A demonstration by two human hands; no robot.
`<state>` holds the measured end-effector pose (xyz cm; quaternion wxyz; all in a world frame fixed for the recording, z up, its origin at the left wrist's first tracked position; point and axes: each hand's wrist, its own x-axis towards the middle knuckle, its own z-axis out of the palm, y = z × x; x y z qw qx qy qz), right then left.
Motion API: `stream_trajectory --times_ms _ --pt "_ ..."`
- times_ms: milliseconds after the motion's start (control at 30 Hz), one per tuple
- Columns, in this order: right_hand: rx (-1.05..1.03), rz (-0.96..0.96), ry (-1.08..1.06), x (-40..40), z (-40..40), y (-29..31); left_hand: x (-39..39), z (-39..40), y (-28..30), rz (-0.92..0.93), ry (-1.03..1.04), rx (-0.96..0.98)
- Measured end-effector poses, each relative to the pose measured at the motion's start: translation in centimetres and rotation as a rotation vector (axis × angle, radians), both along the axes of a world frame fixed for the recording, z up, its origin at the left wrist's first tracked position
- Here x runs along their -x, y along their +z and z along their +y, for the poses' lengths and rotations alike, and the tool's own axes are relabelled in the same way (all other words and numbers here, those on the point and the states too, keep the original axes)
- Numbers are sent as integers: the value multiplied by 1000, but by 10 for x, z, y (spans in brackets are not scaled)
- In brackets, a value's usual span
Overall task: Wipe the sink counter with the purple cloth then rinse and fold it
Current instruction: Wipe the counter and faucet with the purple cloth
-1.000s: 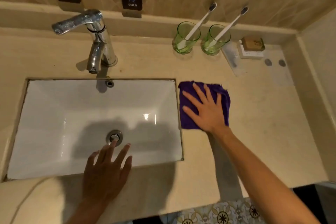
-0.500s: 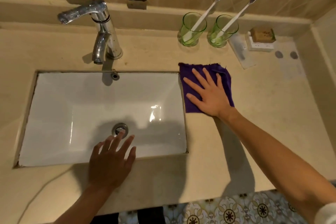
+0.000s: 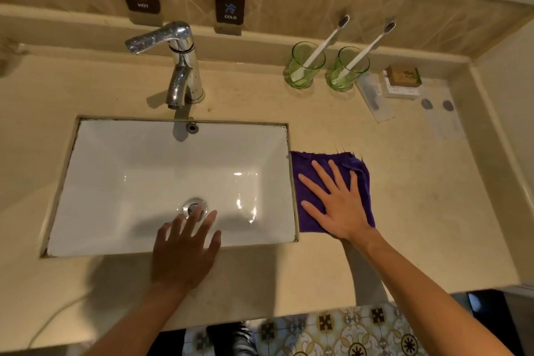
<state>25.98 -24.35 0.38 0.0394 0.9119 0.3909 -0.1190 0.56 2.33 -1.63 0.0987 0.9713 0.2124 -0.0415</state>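
The purple cloth (image 3: 358,173) lies flat on the beige sink counter (image 3: 427,196), right against the right rim of the white sink (image 3: 138,170). My right hand (image 3: 336,201) presses down on the cloth with fingers spread flat, covering most of it. My left hand (image 3: 185,248) rests palm down on the counter's front strip, fingers spread and reaching over the sink's near rim toward the drain (image 3: 195,206). It holds nothing.
A chrome faucet (image 3: 179,66) stands behind the sink. Two green glasses (image 3: 306,68) (image 3: 348,71), each with a toothbrush, stand at the back right. A soap on a white dish (image 3: 401,81) sits further right. The counter's front edge (image 3: 260,318) drops to a patterned floor.
My right hand has slid the cloth toward me along the sink's right rim, away from the glasses. The left hand has stayed at the sink's near rim.
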Motion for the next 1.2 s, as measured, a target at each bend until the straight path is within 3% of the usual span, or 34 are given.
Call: stream_trajectory --times_ms 300,500,633,867,1200 --pt "36 260 -30 -8 9 29 3 3 0 -145 20 105" --pt "-231 400 -333 9 22 46 8 3 -4 -197 28 33" --pt "-471 245 -393 34 23 62 20 6 16 -234 45 -16" --pt "-476 -6 -330 74 37 83 46 30 65 -132 98 0" --pt "-395 -24 -168 163 87 79 86 81 97 -209 177 6"
